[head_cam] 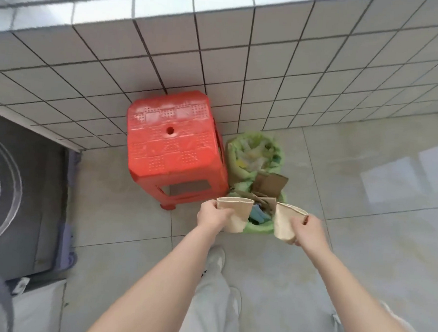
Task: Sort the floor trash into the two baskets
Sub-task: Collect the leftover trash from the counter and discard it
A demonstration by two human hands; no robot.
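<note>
Tan paper makes up both cups, plain and unprinted, each with a rolled lip and a wall tapering to a narrower base. The left cup (235,214) sits in the left hand (213,215), fingers curled round its side just under the lip, mouth turned away from the palm. The right cup (286,225) is tilted, its wall pinched between the thumb and curled fingers of the right hand (309,229), the base pointing down toward the wrist.

Both cups hang just beyond the fingertips over the near basket (259,226), green-lined and holding brown cardboard and something blue. Held there, they look ready to be dropped among the paper, though that is a judgement.

Past the fingertips lies the far basket (254,152), also green-lined, filled with pale crumpled wrappings. A red plastic stool (173,147) stands beside the left hand, touching or nearly touching both baskets.
</note>
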